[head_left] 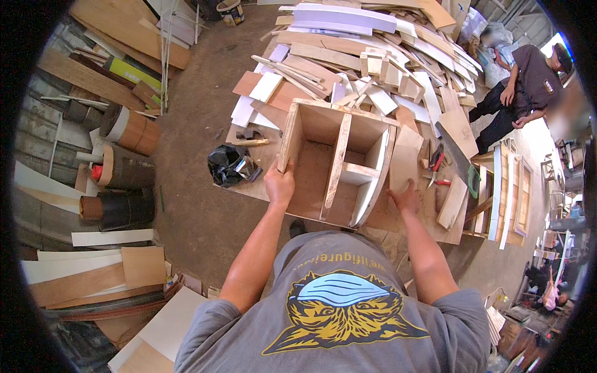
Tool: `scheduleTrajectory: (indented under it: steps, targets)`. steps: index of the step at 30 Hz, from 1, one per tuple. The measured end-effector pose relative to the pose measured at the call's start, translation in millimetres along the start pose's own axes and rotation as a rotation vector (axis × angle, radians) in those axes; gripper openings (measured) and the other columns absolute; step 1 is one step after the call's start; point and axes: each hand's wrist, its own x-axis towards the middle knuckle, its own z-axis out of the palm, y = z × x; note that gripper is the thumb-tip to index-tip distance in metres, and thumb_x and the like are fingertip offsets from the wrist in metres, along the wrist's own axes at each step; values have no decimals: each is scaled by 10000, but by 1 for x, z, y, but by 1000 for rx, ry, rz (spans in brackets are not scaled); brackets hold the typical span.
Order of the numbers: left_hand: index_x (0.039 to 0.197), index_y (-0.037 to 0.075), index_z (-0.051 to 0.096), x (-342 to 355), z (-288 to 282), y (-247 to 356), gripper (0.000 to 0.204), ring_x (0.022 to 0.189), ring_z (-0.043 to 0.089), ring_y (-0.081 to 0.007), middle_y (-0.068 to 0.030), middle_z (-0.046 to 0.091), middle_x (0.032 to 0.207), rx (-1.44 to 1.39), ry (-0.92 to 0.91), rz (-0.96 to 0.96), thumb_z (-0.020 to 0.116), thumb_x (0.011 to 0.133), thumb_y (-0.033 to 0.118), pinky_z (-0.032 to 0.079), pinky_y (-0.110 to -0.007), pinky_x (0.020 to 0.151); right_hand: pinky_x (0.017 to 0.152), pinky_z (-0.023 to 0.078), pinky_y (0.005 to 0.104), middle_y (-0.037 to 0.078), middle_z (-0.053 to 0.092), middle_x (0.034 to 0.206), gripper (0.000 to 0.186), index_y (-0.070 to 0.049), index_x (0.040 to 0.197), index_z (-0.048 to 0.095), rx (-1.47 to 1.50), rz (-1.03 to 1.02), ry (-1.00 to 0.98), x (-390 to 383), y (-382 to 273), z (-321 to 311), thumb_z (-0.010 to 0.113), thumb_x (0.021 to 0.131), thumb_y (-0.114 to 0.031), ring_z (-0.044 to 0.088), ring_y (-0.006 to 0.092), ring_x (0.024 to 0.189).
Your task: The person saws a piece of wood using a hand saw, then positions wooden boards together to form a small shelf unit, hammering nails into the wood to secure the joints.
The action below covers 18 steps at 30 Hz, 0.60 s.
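Note:
A small wooden cabinet frame (336, 168) with an upright divider and a short cross shelf stands in front of me on the worktable. My left hand (280, 184) is closed round its left edge, near the lower corner. Just right of the frame lies a light plywood board (405, 152). At its near end is my right hand (405, 198), thumb and fingers spread to either side and gripping it; part of that grip is hidden. Red-handled pliers (438, 158) and a handsaw (457, 152) with a green handle lie to the right of the board.
Offcuts (348, 46) are heaped across the table's far side. A black plastic bag (227, 166) and a hammer (250, 135) lie left of the frame. Rolls of sheet material (127, 208) and boards line the left wall. Another person (522, 87) stands at the far right.

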Motion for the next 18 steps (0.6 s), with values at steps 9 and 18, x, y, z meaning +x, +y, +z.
scheduleTrajectory:
  steps: [9,18]
  targets:
    - [1226,25,722,4,6,-16,414,948,707,-476,-279,735,962,112,9,-9,724,956,338,546,-515,805,790,550,404,141,715,832,341,-44,1061,707,1048,-201,178,24,-95,-64,706,968,-373,699,276,801]
    - [1236,63,728,1,3,-15,374,948,701,-475,-267,735,973,-24,-5,64,707,967,322,541,-517,809,741,599,462,171,674,1083,238,-65,1020,728,-21,-662,435,-75,-196,-214,777,865,-238,699,362,976]
